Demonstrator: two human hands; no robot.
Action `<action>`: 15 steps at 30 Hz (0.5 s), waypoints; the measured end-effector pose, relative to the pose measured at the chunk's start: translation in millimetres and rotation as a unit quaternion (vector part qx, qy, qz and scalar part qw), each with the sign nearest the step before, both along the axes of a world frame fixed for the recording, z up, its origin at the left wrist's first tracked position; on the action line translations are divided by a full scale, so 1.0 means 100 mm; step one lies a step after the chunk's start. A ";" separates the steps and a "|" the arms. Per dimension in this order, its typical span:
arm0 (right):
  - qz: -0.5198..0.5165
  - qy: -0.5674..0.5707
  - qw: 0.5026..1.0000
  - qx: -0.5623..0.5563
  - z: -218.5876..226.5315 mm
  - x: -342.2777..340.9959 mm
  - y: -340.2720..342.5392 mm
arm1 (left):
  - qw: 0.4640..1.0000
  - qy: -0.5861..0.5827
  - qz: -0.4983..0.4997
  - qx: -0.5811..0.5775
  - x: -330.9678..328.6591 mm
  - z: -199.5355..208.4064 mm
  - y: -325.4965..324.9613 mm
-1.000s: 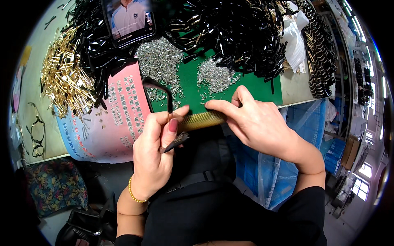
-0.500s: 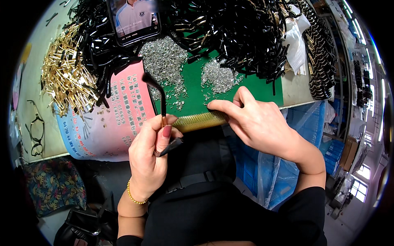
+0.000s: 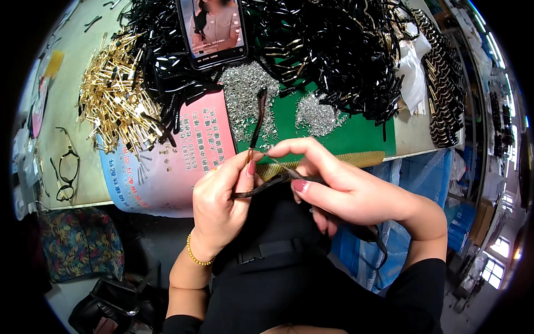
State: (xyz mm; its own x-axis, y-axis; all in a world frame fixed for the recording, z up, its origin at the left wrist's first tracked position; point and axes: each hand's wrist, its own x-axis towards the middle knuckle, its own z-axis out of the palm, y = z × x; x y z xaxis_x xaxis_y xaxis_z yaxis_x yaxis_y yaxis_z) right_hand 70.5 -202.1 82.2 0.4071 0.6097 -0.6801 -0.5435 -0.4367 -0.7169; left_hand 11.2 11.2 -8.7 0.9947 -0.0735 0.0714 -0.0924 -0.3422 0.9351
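My left hand (image 3: pixel 222 203) pinches a dark spectacle part, its thin temple arm (image 3: pixel 257 119) sticking up over the bench. My right hand (image 3: pixel 339 186) meets it from the right, thumb and forefinger closed on the same dark piece (image 3: pixel 267 186) and on a fine pin-like bit. Both hands hover at the bench's front edge, above a green mat (image 3: pixel 356 136) strewn with heaps of small silver screws (image 3: pixel 247 94). What the right palm holds underneath is hidden.
A phone (image 3: pixel 214 28) showing a video leans at the back. Black temple arms (image 3: pixel 334 44) pile across the rear, gold metal parts (image 3: pixel 114 103) lie left, a pink printed sheet (image 3: pixel 178 153) lies front left. Finished glasses (image 3: pixel 65 172) rest at far left. Blue plastic hangs right.
The right hand has come in to grip the dark piece together with the left hand. The temple arm has swung more upright, and the phone's picture has changed.
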 end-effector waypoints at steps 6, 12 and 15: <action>-0.046 0.024 0.997 0.055 -0.05 0.01 0.05 | 1.000 -0.006 0.010 -0.006 0.00 -0.01 -0.02; -0.042 0.026 0.998 0.044 -0.03 0.08 0.07 | 0.999 -0.042 0.008 0.026 0.01 -0.03 -0.01; -0.041 0.027 0.998 0.037 -0.04 0.08 0.07 | 0.996 -0.065 -0.003 0.055 0.02 -0.05 -0.01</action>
